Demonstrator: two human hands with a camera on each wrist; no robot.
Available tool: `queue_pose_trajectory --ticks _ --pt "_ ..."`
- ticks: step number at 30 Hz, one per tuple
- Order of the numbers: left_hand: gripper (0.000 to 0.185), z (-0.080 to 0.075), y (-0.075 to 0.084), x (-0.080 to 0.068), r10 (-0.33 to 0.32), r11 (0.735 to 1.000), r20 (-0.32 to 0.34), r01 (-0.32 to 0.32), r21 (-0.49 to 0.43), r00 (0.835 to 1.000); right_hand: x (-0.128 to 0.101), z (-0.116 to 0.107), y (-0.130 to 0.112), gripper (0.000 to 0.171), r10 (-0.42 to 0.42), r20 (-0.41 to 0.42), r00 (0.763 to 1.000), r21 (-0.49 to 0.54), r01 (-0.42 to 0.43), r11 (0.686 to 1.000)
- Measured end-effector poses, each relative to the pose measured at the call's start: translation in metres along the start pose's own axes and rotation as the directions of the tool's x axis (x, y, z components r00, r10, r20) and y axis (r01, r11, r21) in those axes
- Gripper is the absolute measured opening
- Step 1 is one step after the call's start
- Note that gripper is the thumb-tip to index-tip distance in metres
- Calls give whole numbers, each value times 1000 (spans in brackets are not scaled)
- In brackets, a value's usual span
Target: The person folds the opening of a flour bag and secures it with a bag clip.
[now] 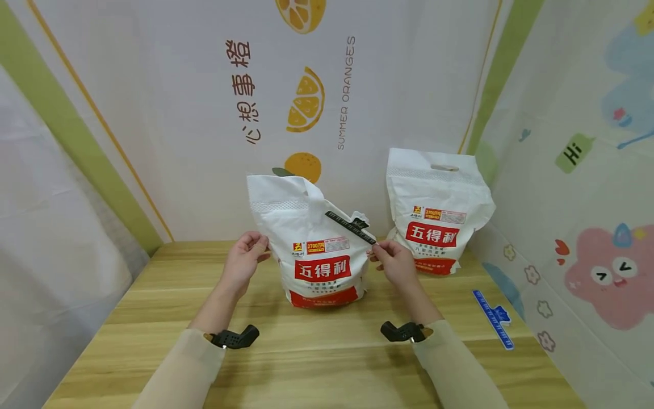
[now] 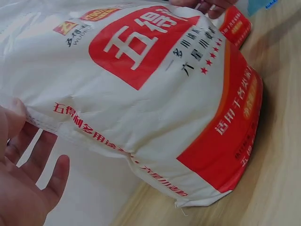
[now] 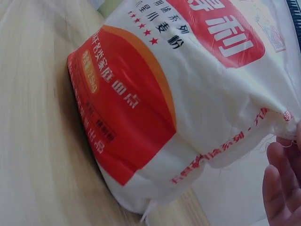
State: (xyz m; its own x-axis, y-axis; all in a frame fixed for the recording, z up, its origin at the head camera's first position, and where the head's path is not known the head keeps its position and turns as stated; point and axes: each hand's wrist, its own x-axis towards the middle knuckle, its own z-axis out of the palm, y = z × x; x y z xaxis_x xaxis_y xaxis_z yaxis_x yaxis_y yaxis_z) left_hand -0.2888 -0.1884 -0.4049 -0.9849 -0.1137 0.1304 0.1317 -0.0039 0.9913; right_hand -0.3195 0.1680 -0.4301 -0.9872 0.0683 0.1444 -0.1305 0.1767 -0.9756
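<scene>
A white and red flour bag [image 1: 288,227] stands upright on the wooden table in the head view. A black and white bag clip [image 1: 352,228] lies slanted across its upper right corner, which is folded down. My left hand [image 1: 244,258] pinches the bag's left side edge between thumb and fingers; the left wrist view shows the fingers [image 2: 40,157] behind that seam. On the other side, my right hand [image 1: 397,261] pinches the right edge, just below the clip's lower end. The right wrist view catches part of this hand [image 3: 282,181] at the side seam.
Behind and to the right, a second flour bag [image 1: 434,193] with a handle slot leans near the curtain. A blue and white bag clip [image 1: 493,319] lies on the table [image 1: 311,352] at the right edge. Printed curtains [image 1: 194,113] enclose the back and sides.
</scene>
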Motion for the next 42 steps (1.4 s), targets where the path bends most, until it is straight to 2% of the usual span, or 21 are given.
queue_pose_trajectory --ticks 6,12,16,20,22,25,28,31,34,42 --pt "14 0 -3 1 -12 998 4 13 -65 1000 -1 -5 2 20 15 35 999 -7 -15 1000" --pt "32 0 -9 -5 -23 1000 96 22 7 995 -2 -8 7 26 5 99 995 -33 -2 999" --pt "25 2 -13 -6 -21 999 66 20 25 998 -4 -5 8 21 -25 73 997 -46 28 999" --pt "21 2 -18 -7 -2 1000 46 2 -2 999 -7 -6 9 21 -7 57 998 -48 10 999" --pt "28 2 -20 -9 9 1000 66 -8 -18 998 -9 -6 10 28 15 82 996 -30 -13 999" --pt "52 4 -27 -12 15 1000 137 -12 -22 990 -11 -3 13 46 54 156 986 -25 -51 998" --pt "78 13 -37 -14 2 1000 237 -3 1 972 -14 4 17 68 91 265 960 -45 -82 996" --pt "90 25 -46 -15 1 999 296 -15 44 955 -17 13 20 80 101 353 930 -72 -80 994" --pt "93 36 -51 -16 17 998 288 -33 49 957 -20 22 23 81 87 380 921 -72 -64 995" --pt "90 49 -52 -15 33 998 241 -44 43 970 -20 31 22 81 66 357 932 11 -75 997"
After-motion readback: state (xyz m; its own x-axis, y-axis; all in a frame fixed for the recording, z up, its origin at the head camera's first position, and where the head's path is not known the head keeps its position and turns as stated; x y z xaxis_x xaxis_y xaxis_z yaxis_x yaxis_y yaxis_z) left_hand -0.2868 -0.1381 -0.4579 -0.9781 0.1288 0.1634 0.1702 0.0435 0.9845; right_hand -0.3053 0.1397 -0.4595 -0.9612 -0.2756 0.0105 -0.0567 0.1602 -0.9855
